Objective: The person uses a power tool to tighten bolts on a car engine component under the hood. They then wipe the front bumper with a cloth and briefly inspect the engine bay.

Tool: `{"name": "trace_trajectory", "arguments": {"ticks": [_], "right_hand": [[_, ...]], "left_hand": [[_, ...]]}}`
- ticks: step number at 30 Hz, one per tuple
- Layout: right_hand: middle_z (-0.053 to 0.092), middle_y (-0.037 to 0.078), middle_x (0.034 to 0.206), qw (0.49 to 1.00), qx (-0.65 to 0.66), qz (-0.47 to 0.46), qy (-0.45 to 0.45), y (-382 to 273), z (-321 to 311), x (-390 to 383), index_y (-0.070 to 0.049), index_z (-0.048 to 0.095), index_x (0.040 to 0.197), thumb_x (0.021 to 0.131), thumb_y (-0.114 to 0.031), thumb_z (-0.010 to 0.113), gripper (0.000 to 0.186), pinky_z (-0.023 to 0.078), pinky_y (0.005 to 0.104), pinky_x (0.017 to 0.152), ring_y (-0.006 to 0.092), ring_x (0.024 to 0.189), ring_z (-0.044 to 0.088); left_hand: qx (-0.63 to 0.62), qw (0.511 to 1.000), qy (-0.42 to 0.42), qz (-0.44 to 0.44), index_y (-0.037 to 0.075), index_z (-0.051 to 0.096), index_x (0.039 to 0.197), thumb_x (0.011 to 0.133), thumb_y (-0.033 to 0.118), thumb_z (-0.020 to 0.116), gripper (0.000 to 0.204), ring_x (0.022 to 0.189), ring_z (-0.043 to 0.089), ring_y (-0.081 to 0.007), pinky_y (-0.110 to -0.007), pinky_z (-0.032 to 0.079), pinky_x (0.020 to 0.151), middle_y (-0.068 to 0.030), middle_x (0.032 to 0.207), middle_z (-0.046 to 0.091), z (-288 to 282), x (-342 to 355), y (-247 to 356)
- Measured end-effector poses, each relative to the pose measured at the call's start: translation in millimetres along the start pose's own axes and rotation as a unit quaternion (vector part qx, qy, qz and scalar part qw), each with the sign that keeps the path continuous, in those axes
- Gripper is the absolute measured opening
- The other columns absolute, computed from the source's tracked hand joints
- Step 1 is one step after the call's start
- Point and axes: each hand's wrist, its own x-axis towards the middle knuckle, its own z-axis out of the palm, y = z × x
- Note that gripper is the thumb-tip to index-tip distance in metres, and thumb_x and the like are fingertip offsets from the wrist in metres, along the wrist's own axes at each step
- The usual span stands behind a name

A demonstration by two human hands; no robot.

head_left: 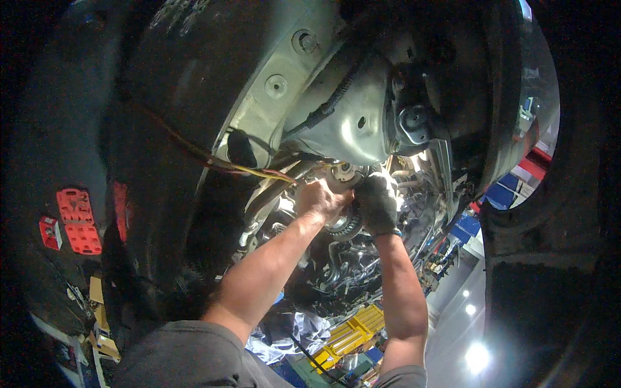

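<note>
Both my arms reach into a vehicle's cavity, crowded with metal parts. My left hand [320,199] is bare, its fingers curled in beside a round metal part [345,172] with a hub-like centre. Whatever those fingers hold is hidden. My right hand [378,203], in a dark glove, is bent around the right side of the same area; its fingertips are out of sight behind the glove's back. Just below the hands sits a dark ribbed ring [345,227]. Red and yellow wires [255,172] run in from the left and end near my left hand.
A curved silver metal housing [356,110] hangs above my hands, beside a pale frame rail [259,103]. Tubes and hoses [336,262] crowd below. A red tool case [79,220] lies far left; a yellow frame [349,336] stands beyond my arms.
</note>
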Motion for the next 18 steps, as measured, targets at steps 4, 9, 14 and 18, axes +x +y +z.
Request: {"name": "trace_trajectory", "arguments": {"ticks": [4, 9, 14, 18], "right_hand": [[0.062, 0.015, 0.108, 0.999, -0.028, -0.014, 0.019, -9, -7, 2, -0.010, 0.068, 0.111, 0.101, -0.023, 0.069, 0.016, 0.053, 0.0496, 0.087, 0.0375, 0.100, 0.064], [0.064, 0.016, 0.103, 0.998, 0.037, 0.032, 0.030, -7, -5, 4, -0.009, 0.060, 0.116, 0.102, -0.023, 0.071, 0.023, 0.055, 0.0515, 0.082, 0.0414, 0.094, 0.067], [0.066, 0.015, 0.100, 0.996, 0.064, 0.047, 0.033, -6, -1, 2, -0.009, 0.058, 0.117, 0.103, -0.026, 0.074, 0.028, 0.056, 0.0520, 0.079, 0.0422, 0.090, 0.069], [0.066, 0.014, 0.099, 0.997, 0.030, 0.033, 0.057, -10, -2, 3, -0.010, 0.060, 0.115, 0.102, -0.028, 0.075, 0.027, 0.057, 0.0517, 0.077, 0.0408, 0.090, 0.070]], "left_hand": [[-0.021, 0.999, -0.017, 0.025, 0.012, 0.086, 0.108, 0.080, 0.074, 0.085, 0.068, 0.098, 0.081, -0.0348, -0.046, 0.063, 0.091, -0.0170, 0.104, 0.084, 4, 3, -5], [-0.045, 0.998, -0.004, 0.049, 0.019, 0.087, 0.107, 0.082, 0.068, 0.086, 0.055, 0.097, 0.081, -0.0332, -0.045, 0.063, 0.090, -0.0141, 0.104, 0.084, 12, 6, -13], [-0.040, 0.998, 0.014, 0.043, 0.018, 0.086, 0.107, 0.083, 0.062, 0.088, 0.051, 0.101, 0.080, -0.0326, -0.045, 0.062, 0.093, -0.0135, 0.106, 0.084, 12, 15, -16], [-0.047, 0.997, -0.008, 0.056, 0.016, 0.086, 0.108, 0.085, 0.063, 0.087, 0.052, 0.100, 0.080, -0.0321, -0.045, 0.061, 0.093, -0.0141, 0.105, 0.084, 8, 14, -16]]}}
